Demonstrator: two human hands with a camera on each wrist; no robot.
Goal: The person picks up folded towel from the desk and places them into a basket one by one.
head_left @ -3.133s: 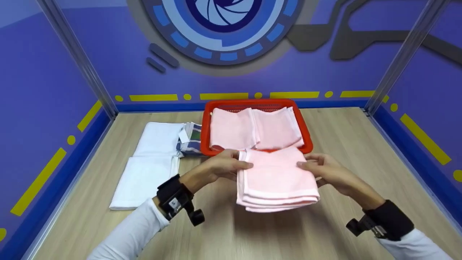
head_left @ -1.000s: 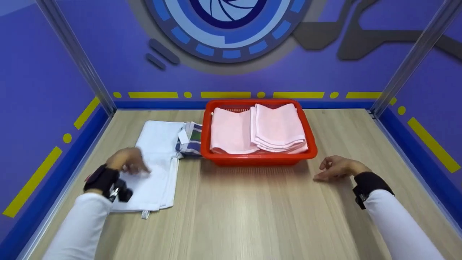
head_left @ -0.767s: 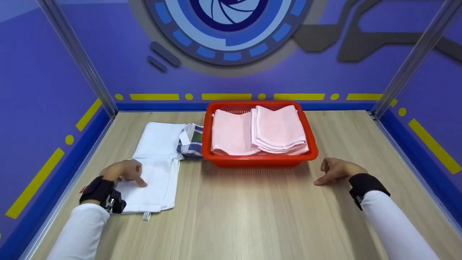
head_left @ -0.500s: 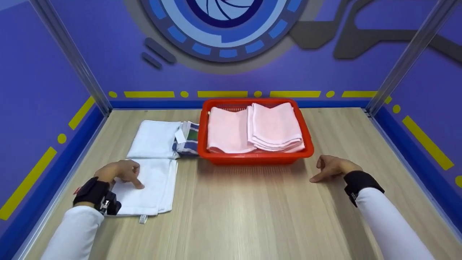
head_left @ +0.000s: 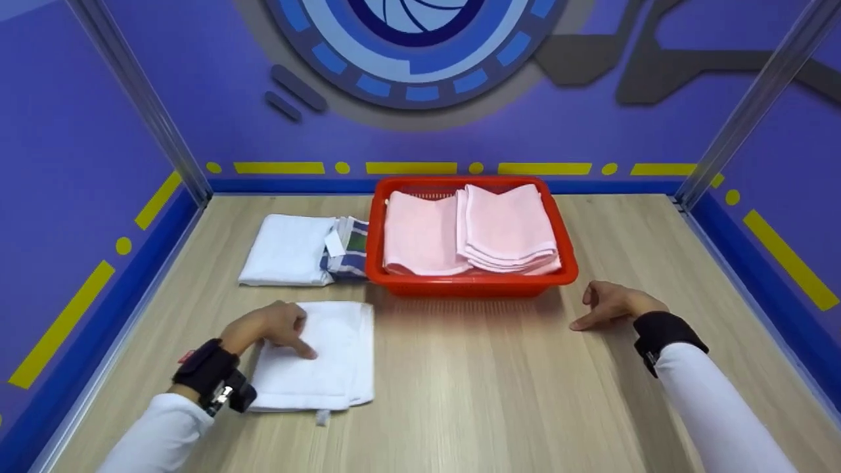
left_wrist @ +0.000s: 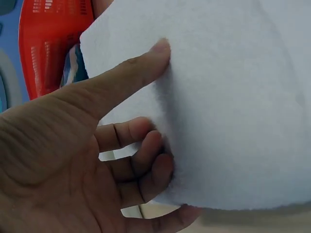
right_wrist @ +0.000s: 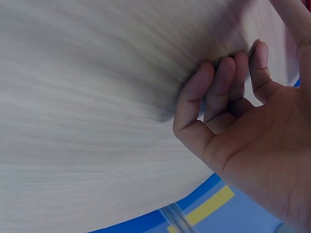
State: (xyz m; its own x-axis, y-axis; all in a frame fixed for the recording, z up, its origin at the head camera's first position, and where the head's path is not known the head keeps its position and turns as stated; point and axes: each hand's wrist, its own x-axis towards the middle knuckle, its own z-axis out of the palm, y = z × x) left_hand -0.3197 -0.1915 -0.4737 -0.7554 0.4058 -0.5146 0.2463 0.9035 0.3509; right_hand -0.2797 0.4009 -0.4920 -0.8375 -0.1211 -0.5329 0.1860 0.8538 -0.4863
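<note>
In the head view my left hand [head_left: 276, 328] is at the left edge of a folded white towel [head_left: 335, 355], which lies on the table at front left with a small tag at its near edge. In the left wrist view the thumb lies over the towel [left_wrist: 233, 107] and the curled fingers meet its edge, gripping it; the exact fingertip contact is partly hidden. My right hand [head_left: 611, 305] hangs low over the table right of the basket, fingers loosely curled, holding nothing. The right wrist view shows its fingers [right_wrist: 194, 94] near the wood surface.
A red basket [head_left: 473, 288] at the back holds folded pink cloths [head_left: 509, 220] in two piles. Left of it lie a striped cloth [head_left: 351, 259] with a white tag and another folded white towel [head_left: 289, 249]. Blue-purple walls [head_left: 79, 164] enclose the table.
The folded pink cloth that both hands held lies in the basket's right half. The left hand reached the near white towel and shifted it right and nearer, away from the back white towel.
</note>
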